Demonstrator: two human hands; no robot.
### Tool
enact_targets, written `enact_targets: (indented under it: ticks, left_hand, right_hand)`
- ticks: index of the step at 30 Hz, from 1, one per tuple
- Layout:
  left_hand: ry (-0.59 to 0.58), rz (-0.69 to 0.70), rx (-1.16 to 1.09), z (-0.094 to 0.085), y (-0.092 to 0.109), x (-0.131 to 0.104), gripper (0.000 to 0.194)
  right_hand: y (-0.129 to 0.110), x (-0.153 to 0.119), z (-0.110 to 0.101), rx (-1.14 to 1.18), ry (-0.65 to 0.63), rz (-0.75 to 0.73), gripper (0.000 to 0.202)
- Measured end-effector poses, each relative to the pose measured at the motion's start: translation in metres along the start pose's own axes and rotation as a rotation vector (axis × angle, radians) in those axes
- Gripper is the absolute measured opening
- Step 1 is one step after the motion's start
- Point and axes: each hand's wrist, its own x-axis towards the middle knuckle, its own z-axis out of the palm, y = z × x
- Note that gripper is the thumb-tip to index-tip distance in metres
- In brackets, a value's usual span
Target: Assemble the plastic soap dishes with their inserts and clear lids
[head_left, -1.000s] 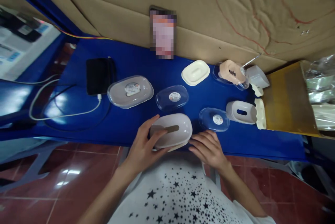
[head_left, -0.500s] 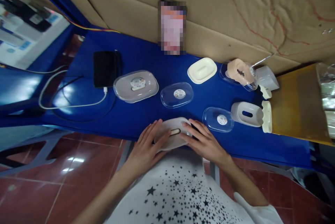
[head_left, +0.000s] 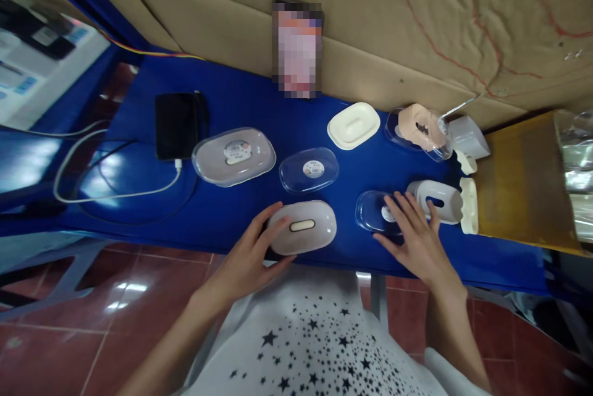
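A white oval dish (head_left: 322, 229) with a cream piece in its slot lies near the table's front edge. My left hand (head_left: 259, 244) holds the dish by its left end, thumb and fingers round the rim. Farther right, my right hand (head_left: 414, 238) is spread over a clear oval lid (head_left: 365, 210) with a round sticker; whether its fingertips touch the lid is unclear. Just beyond that hand stands a white slotted container (head_left: 451, 207). Another clear lid (head_left: 291, 176) lies behind the dish, and a lidded white dish (head_left: 210, 158) sits to the left.
A cream oval lid (head_left: 353, 126) lies farther back. Peach pieces (head_left: 419, 124) rest with clear lids near scalloped cream pieces (head_left: 469, 204). An open cardboard box (head_left: 514, 180) stands at right. A cabled black device (head_left: 176, 127) lies left; a phone (head_left: 298, 47) leans against the cardboard backing.
My right hand has left the white dish and moved right, over the clear lid. My left hand stays at the dish, which has shifted slightly away from me. The view has moved a little.
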Motion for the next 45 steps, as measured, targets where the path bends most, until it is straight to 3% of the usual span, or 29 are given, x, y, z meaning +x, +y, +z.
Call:
enact_targets:
  ticks: [4, 10, 18, 30, 45]
  left_hand:
    - [-0.041, -0.038, -0.131, 0.007, 0.004, 0.012, 0.086]
    - [-0.05, -0.072, -0.22, 0.021, 0.008, 0.024, 0.087]
    - [-0.046, -0.063, -0.251, 0.024, 0.002, 0.024, 0.091]
    - [-0.148, -0.056, -0.222, 0.014, 0.001, 0.028, 0.078]
    - [-0.118, -0.002, -0.224, 0.012, -0.001, 0.031, 0.083]
  right_hand:
    - [-0.002, 0.01, -0.002, 0.028, 0.031, -0.026, 0.08]
    - [-0.043, 0.028, 0.0, 0.187, -0.011, -0.194, 0.077]
    - [-0.08, 0.045, 0.006, 0.178, -0.096, -0.34, 0.068]
    - [-0.076, 0.055, 0.014, 0.398, -0.169, -0.412, 0.064]
    - [-0.079, 0.058, 0.012, 0.296, -0.154, -0.454, 0.067]
